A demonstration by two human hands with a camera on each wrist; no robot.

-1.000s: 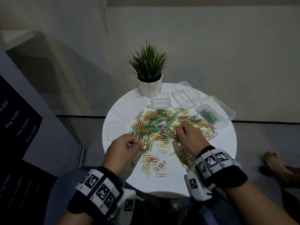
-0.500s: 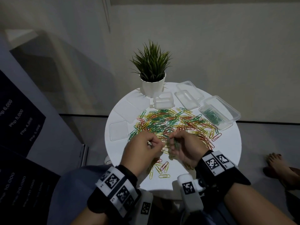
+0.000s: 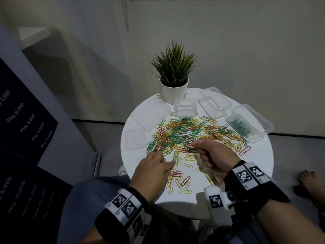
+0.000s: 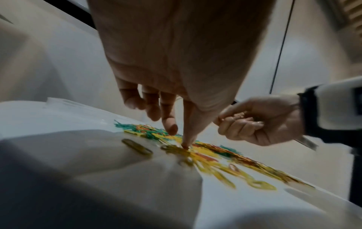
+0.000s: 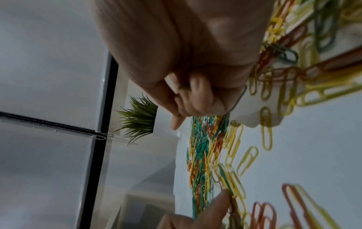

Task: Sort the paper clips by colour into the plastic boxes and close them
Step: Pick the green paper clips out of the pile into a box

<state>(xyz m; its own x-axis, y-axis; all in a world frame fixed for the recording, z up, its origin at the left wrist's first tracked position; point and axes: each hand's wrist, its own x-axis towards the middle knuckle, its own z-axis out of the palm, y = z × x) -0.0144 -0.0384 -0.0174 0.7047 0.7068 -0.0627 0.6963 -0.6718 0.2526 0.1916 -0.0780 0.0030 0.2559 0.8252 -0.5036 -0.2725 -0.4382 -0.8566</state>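
White and round, the counter (image 3: pixel 260 162) stands before a pale wall, with grey floor beyond it and a dark board printed with prices to the left. A bare foot (image 3: pixel 309 184) rests on the floor at the right. At the far edge sits a spiky green plant (image 3: pixel 174 67) in a white pot.

Clips (image 3: pixel 190 134) in green, yellow and red lie strewn over the middle of the counter, with a thinner scatter toward the near edge. Right of the plant stand clear boxes: a small one (image 3: pixel 185 110) just beside the pot, an open one (image 3: pixel 211 107) further right, and at the far right an open box (image 3: pixel 246 127) holding only green clips. A flat clear lid (image 3: pixel 136 140) lies at the left edge.

Both hands work at the near side of the pile. The left hand (image 3: pixel 151 173) reaches in with straight, spread fingers; in the left wrist view its forefinger tip presses down on a clip (image 4: pixel 176 149) on the counter while the other fingers hang relaxed above. The right hand (image 3: pixel 216 155), just to the right, is curled into a loose fist, thumb against the forefinger, and a thin wire loop pokes out of the fist; its colour I cannot tell.
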